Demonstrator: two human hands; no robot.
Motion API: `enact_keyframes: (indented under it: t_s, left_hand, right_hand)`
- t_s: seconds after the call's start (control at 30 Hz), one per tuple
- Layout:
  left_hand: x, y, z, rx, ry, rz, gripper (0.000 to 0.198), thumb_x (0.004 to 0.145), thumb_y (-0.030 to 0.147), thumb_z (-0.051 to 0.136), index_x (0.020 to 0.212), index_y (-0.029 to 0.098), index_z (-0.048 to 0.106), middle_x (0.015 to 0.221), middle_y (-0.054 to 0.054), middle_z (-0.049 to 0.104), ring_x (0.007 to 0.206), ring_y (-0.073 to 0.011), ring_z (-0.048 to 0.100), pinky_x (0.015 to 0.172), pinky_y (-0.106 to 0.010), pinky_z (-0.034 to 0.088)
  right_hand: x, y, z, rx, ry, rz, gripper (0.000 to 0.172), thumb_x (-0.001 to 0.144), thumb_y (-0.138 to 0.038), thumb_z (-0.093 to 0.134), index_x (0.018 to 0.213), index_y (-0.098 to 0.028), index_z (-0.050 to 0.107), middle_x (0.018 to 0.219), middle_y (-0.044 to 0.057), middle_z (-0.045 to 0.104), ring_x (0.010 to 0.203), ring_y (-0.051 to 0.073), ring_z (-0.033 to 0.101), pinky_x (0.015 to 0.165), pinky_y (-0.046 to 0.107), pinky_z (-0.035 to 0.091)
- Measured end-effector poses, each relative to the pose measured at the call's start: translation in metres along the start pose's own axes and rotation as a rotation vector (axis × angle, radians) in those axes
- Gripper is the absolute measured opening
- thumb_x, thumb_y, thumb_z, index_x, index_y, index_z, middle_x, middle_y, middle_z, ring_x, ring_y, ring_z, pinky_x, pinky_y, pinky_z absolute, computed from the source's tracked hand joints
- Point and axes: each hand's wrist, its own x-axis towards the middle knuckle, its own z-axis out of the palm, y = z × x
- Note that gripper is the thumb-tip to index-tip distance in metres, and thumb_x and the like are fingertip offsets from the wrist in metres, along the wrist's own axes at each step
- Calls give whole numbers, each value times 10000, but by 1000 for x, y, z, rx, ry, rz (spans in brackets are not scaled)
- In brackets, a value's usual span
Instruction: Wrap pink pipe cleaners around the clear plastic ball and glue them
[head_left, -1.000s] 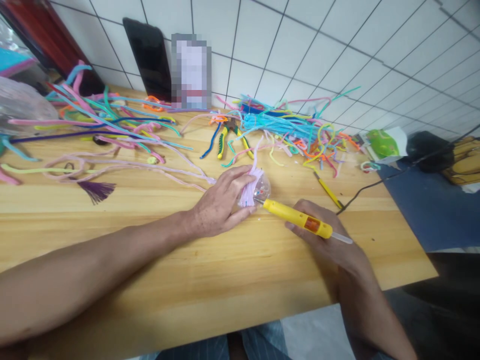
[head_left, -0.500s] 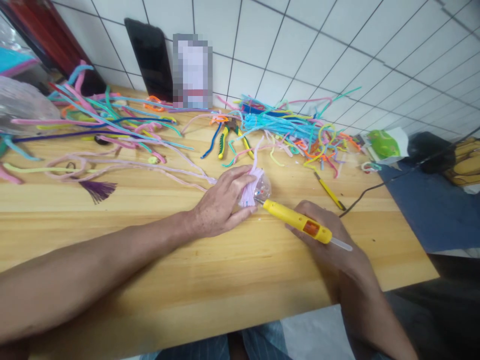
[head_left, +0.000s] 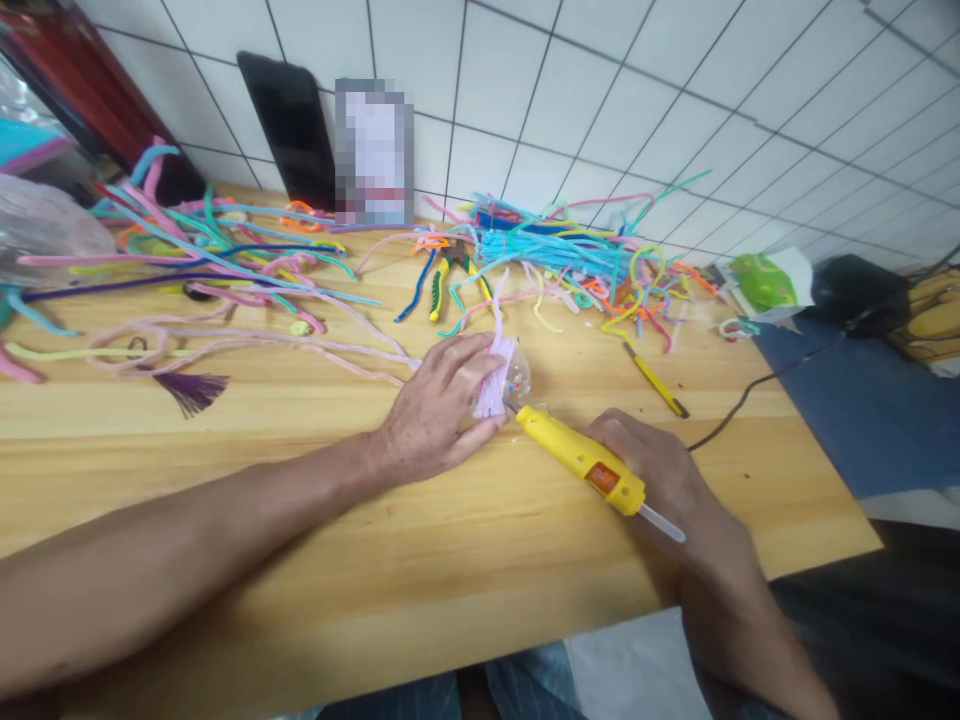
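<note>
My left hand is curled over a clear plastic ball wrapped partly in pale pink pipe cleaner, pressing it on the wooden table. My right hand grips a yellow hot glue gun with an orange patch; its nozzle touches the ball's lower right side. A clear glue stick pokes out of the gun's rear. A long pale pink pipe cleaner trails left from the ball.
Heaps of coloured pipe cleaners lie along the back of the table, with yellow-handled pliers, a yellow utility knife and a purple tassel. A black phone leans on the tiled wall. A black cord runs off right.
The glue gun has tilted steeper and slid slightly left and down, nozzle still at the ball. My left hand has stayed on the ball. The view shifted a little.
</note>
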Motion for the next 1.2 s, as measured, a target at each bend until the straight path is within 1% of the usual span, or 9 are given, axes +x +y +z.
enact_keyframes:
  t_s: [0.2,0.37,0.5,0.7,0.83,0.97,1.2]
  left_hand:
    - [-1,-1,-2,22,-29,-25,632,1003,379,717,1540,243,411,1543,-206,563,1457,-374,562,1188,-631,510]
    - [0,-1,-2,37,-25,-17,629,1007,380,706,1544,244,409,1541,-207,559,1460,-375,560,1189,-627,512]
    - [1,-1,-2,46,-7,10,604,1012,361,698,1528,210,423,1517,-222,560,1448,-373,564,1178,-618,527]
    - [2,0,-2,36,-3,4,599,1004,350,693,1526,223,428,1511,-210,565,1439,-374,573,1169,-617,532]
    - [1,-1,-1,41,-6,5,604,1001,346,696,1525,216,426,1512,-218,566,1444,-380,570,1171,-622,526]
    - [1,-1,-2,33,-14,-7,629,995,348,707,1541,245,412,1528,-202,569,1451,-380,573,1174,-627,519]
    - [2,-1,-2,40,-5,10,615,1005,362,708,1531,218,425,1510,-226,569,1442,-382,572,1164,-626,532]
  right_hand:
    - [-3,0,-1,-20,-6,-6,123,1112,-238,499,1119,-240,622,867,55,691,709,207,658,599,335,446]
    - [-5,0,0,-73,-28,-3,138,1121,-220,476,1116,-225,614,875,63,692,718,204,665,611,332,455]
    - [-6,0,2,-99,-12,-13,153,1127,-235,472,1139,-213,623,881,64,695,721,200,664,615,330,456]
    - [-4,0,4,-92,-14,-16,98,1084,-190,540,1098,-218,633,832,44,677,673,192,641,598,319,429]
    - [-5,0,3,-91,-13,-6,112,1111,-229,517,1095,-222,628,840,47,678,676,189,643,600,320,431]
    - [-5,1,3,-54,-13,15,123,1120,-268,520,1088,-239,635,824,39,674,668,187,635,594,320,425]
    - [-3,-1,1,-59,0,8,149,1127,-258,501,1108,-217,643,837,47,676,692,190,651,608,317,440]
